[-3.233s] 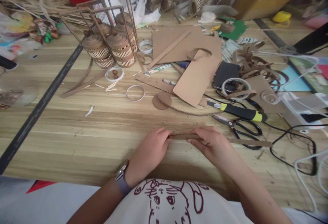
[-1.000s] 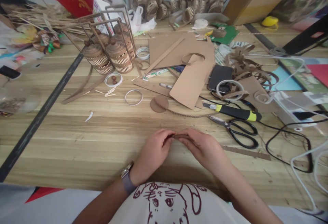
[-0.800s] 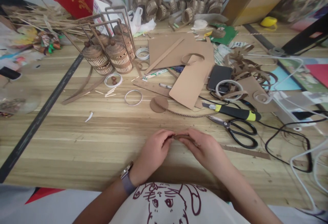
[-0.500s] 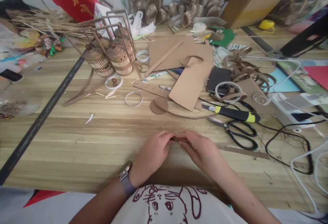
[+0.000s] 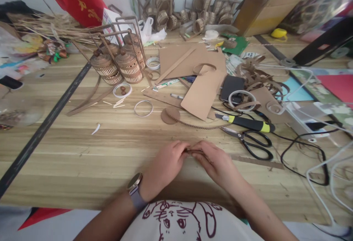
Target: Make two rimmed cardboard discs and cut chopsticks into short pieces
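Close to my body, just above the table, my left hand (image 5: pixel 167 164) and my right hand (image 5: pixel 215 161) meet fingertip to fingertip. Both pinch a thin brown cardboard strip (image 5: pixel 195 151), whose ends are mostly covered by my fingers. A watch sits on my left wrist. Beyond the hands lies a round cardboard disc (image 5: pixel 168 116), with a corrugated cardboard strip (image 5: pixel 194 125) running from it to the right. Right of my right hand, a flat brown strip (image 5: pixel 260 161) rests on the wood near black-handled scissors (image 5: pixel 257 143).
A yellow-and-black utility knife (image 5: pixel 249 123) lies beyond the scissors. Cardboard sheets (image 5: pixel 202 92) and tape rolls spread across the middle. Small lidded baskets (image 5: pixel 128 64) in frames stand at the left back. Cables and a white power strip (image 5: pixel 306 123) occupy the right.
The view has shifted a little, so things on the right appear slightly farther left. Both hands keep their pinch on the strip, with only a slight movement of the fingers.
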{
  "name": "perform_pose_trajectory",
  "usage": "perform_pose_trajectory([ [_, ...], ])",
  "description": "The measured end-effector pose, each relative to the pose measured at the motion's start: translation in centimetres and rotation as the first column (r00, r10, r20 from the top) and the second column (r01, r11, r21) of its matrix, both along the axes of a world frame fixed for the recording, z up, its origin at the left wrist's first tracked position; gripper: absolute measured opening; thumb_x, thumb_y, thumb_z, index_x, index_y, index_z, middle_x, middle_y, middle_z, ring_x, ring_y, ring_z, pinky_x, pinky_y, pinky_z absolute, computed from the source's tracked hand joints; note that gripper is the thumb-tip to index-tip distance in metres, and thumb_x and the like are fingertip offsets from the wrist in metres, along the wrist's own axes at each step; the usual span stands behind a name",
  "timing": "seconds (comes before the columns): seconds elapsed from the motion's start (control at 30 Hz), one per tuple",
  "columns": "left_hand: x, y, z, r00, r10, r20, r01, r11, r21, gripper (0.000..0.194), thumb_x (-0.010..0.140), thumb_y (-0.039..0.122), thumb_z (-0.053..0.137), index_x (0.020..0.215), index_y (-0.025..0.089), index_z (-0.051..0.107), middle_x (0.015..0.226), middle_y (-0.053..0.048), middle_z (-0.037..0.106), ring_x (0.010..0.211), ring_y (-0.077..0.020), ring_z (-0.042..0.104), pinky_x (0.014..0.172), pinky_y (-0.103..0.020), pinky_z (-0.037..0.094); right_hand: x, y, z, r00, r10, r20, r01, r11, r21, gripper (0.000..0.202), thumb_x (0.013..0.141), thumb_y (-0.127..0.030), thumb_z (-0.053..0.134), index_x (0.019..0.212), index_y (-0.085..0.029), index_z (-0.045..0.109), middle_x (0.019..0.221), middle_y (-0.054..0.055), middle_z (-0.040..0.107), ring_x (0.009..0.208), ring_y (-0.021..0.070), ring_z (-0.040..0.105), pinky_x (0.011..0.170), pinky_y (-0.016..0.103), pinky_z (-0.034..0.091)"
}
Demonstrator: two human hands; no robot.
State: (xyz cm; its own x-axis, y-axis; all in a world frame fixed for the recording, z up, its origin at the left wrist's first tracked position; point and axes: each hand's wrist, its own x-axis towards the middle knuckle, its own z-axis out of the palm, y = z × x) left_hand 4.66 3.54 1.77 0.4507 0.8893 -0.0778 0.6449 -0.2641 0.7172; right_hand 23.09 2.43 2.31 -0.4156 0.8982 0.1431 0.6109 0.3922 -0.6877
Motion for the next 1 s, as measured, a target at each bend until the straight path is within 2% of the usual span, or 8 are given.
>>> perform_pose_trajectory([
  [0.13,-0.2,-0.4,-0.5,0.984,0.081,0.160,-0.068,0.994,-0.086,0.041,0.083,0.012,0.064,0.123,0.021,0.056,0.112,-0.007,0.064,0.091,-0.0198,0.063,0.086,-0.037,0.053,0.3,-0.2,0.4,1.000,-0.013,0.011,0.012,0.997,0.074,0.012,0.094,-0.016,0.050,0.093,-0.022,0.060,0.085,0.005,0.066,0.081,0.0202,0.063,0.072,0.032,0.051],
  [0.3,0.3,-0.5,-0.3,0.874,0.132,0.467,-0.003,0.964,-0.267,0.019,0.090,0.020,0.058,0.108,0.019,0.063,0.109,-0.007,0.069,0.102,-0.0201,0.065,0.090,-0.034,0.051,-0.7,0.0,1.2,0.998,-0.070,-0.011,0.070,0.990,0.122,0.006,0.093,-0.018,0.051,0.095,-0.023,0.053,0.086,0.004,0.065,0.081,0.0204,0.063,0.072,0.033,0.051],
  [0.43,0.2,-0.4,-0.1,0.776,0.350,0.524,-0.115,0.896,-0.428,0.017,0.088,0.027,0.060,0.101,0.017,0.065,0.093,-0.006,0.074,0.089,-0.0200,0.069,0.081,-0.032,0.054,-0.9,-0.4,2.2,0.959,-0.255,-0.122,0.282,0.892,0.354,0.016,0.091,-0.026,0.059,0.105,-0.024,0.051,0.100,0.008,0.063,0.097,0.0248,0.061,0.082,0.039,0.050],
  [0.5,-0.1,-0.4,-0.1,0.693,0.456,0.559,-0.131,0.842,-0.523,0.023,0.087,0.033,0.064,0.102,0.016,0.064,0.088,-0.005,0.075,0.084,-0.0194,0.071,0.078,-0.032,0.055,-0.5,-1.2,2.5,0.927,-0.330,-0.176,0.374,0.842,0.389,0.009,0.092,-0.024,0.058,0.098,-0.025,0.053,0.093,0.006,0.064,0.090,0.0224,0.063,0.078,0.035,0.050],
  [0.57,-0.3,-0.4,0.1,0.600,0.531,0.599,-0.122,0.800,-0.587,0.028,0.084,0.036,0.068,0.102,0.015,0.064,0.089,-0.005,0.075,0.082,-0.0189,0.072,0.078,-0.030,0.057,0.0,-2.2,2.1,0.917,-0.360,-0.174,0.398,0.863,0.310,0.009,0.092,-0.021,0.055,0.085,-0.026,0.055,0.078,0.001,0.063,0.072,0.0181,0.062,0.066,0.029,0.050],
  [0.63,-0.4,-0.4,0.4,0.545,0.579,0.607,-0.133,0.774,-0.618,0.030,0.080,0.037,0.072,0.100,0.015,0.065,0.089,-0.005,0.075,0.079,-0.0185,0.073,0.074,-0.028,0.058,0.6,-2.8,1.3,0.906,-0.393,-0.156,0.414,0.901,0.132,0.014,0.091,-0.024,0.055,0.077,-0.025,0.057,0.068,-0.001,0.064,0.061,0.0163,0.061,0.056,0.027,0.048],
  [0.8,0.0,-0.4,0.9,0.513,0.630,0.582,-0.181,0.743,-0.644,0.031,0.073,0.037,0.077,0.091,0.015,0.065,0.085,-0.004,0.075,0.070,-0.0185,0.073,0.058,-0.024,0.056,1.0,-2.2,-0.7,0.747,-0.523,-0.409,0.429,0.850,-0.304,0.025,0.086,-0.045,0.063,0.097,-0.022,0.061,0.075,0.002,0.069,0.063,0.0169,0.065,0.058,0.028,0.054],
  [1.0,-0.3,-0.6,0.8,0.535,0.624,0.569,-0.175,0.741,-0.648,0.031,0.074,0.037,0.077,0.094,0.016,0.065,0.084,-0.004,0.075,0.068,-0.0186,0.073,0.055,-0.023,0.055,0.5,-0.8,0.3,0.646,-0.491,-0.584,0.325,0.870,-0.371,0.022,0.086,-0.044,0.066,0.096,-0.024,0.063,0.081,0.002,0.070,0.071,0.0147,0.066,0.066,0.026,0.057],
])
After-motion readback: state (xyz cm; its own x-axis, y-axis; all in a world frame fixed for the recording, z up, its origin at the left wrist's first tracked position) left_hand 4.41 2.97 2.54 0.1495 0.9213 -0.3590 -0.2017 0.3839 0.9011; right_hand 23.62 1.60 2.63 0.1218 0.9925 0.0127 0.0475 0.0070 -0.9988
